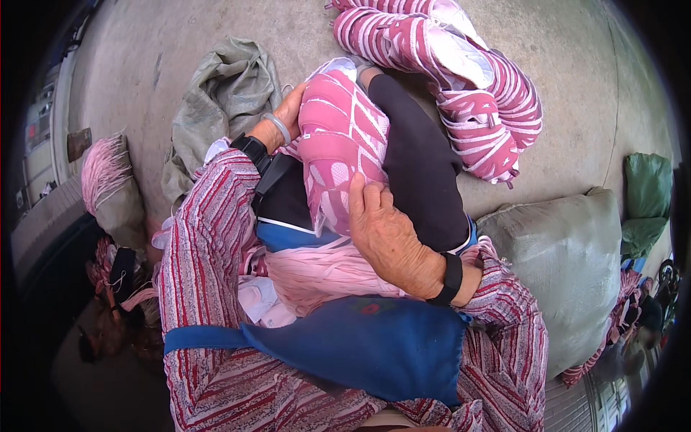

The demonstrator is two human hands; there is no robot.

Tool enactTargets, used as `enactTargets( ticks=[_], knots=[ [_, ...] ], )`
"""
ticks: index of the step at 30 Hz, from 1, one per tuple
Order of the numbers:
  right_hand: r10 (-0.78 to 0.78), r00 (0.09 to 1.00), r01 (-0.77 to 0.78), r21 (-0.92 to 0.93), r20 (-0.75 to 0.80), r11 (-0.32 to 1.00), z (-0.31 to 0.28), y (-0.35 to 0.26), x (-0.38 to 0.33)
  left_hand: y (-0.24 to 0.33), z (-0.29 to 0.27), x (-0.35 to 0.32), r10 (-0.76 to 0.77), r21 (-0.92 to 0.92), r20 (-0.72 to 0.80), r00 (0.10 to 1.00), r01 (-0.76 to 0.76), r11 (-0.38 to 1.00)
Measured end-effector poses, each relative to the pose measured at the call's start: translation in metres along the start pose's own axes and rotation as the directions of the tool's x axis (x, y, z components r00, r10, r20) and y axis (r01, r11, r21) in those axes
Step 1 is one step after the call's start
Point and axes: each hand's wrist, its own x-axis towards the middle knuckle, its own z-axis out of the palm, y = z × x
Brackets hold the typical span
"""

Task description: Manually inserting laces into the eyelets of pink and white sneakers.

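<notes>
"There it was, up on the lap: a rounded pink-and-white patterned bundle of thin-looking fabric (342, 137), right between two bare hands! How would you have rated the handling?"

"Light, I judged, and soft, with a little spring in that curve. Not fragile, and the weave hardly looked slippery, though loose layers might have slid if squeezed from one side only."

"And the hold?"

"Both edges, for my money! The left hand (289, 114) had the far left edge, its fingers mostly hidden round the side, so I couldn't tell how tightly they closed. The right hand (389, 234) was at the near right, fingers bent and close together, tips against the pink surface. Pinching or merely pressing? Couldn't tell that either."

"What crowded the play?"

"Plenty! A hank of pale pink, flat lace-like strands (317, 277) lay on the lap just below, ready to snag, I thought. The black-trousered right leg (425, 158) hemmed in the right side, and a blue cloth apron (367, 353) spread nearest the body."

"And farther out?"

"Long, curved pink-and-white ringed stacks (515, 101) on the floor ahead, a crumpled grey-green woven sack (223, 90) near the left hand, and a big, bulging, pale grey-green sack (554, 270) off to the right!"
</notes>
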Motion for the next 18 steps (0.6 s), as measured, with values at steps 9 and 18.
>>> enactTargets(
  ticks=[9, 18],
  knots=[
    [0.148, 0.987, -0.104, 0.446, -0.065, 0.889, -0.001, 0.019, -0.006, 0.036, 0.033, -0.015, 0.377, 0.561, -0.084, 0.922, -0.269, 0.783],
    [0.335, 0.942, -0.306, 0.328, -0.034, 0.894, 0.001, 0.023, 0.023, 0.024, -0.013, -0.023, 0.228, 0.221, 0.037, 0.973, -0.230, 0.948]
  ],
)
